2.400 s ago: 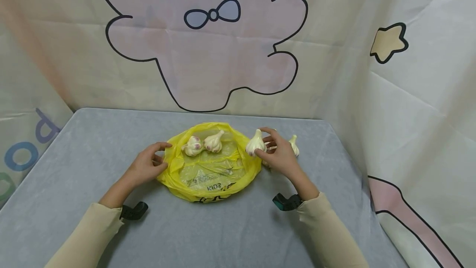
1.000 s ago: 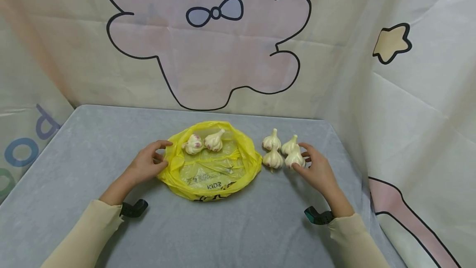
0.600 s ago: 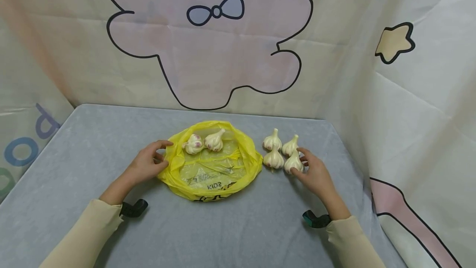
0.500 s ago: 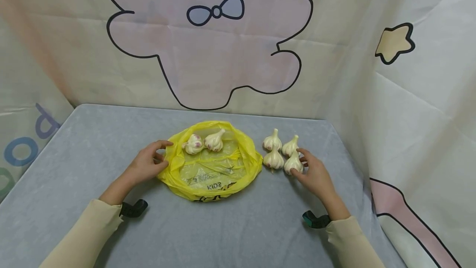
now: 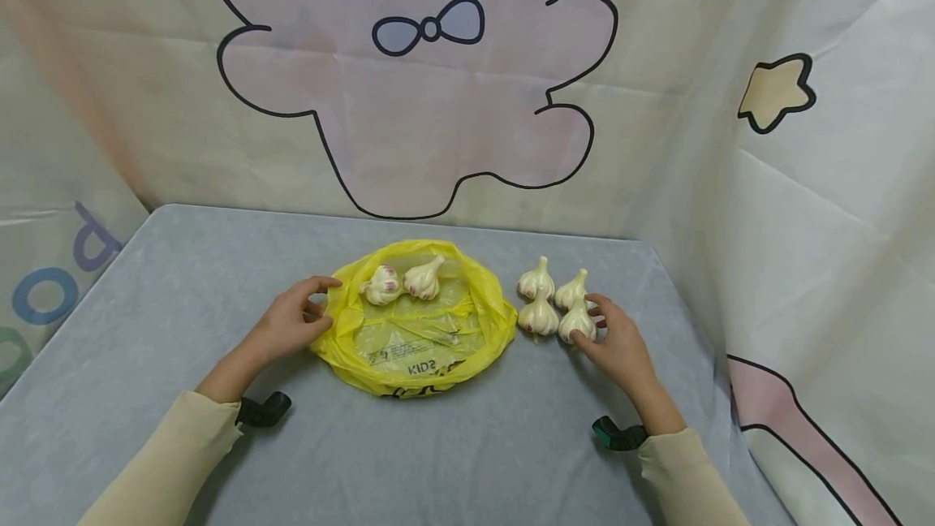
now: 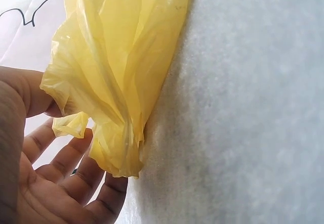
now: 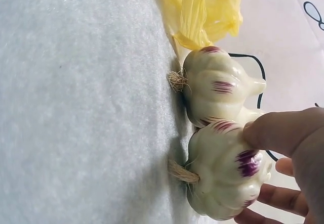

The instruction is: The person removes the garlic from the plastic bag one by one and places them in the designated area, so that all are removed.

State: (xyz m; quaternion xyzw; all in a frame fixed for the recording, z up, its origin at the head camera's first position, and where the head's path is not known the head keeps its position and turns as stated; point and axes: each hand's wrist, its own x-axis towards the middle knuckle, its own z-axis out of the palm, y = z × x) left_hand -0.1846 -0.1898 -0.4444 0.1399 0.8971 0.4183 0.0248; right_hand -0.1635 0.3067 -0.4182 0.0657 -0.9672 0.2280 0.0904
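Right of centre, the right hand (image 5: 619,347) had fingers clamped on a glossy garlic bulb (image 5: 575,323), probably light, slippery, best gripped round its belly; the left hand (image 5: 286,323) pinched a yellow plastic bag (image 5: 343,360) mid-frame!

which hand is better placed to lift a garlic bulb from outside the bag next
Right, most likely: the right hand touches the front-right garlic bulb, while the left hand is at the left edge of the yellow bag.

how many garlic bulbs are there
6: two garlic bulbs inside the yellow bag; four on the table right of it, one held by the right hand. Bag folds could hide more.
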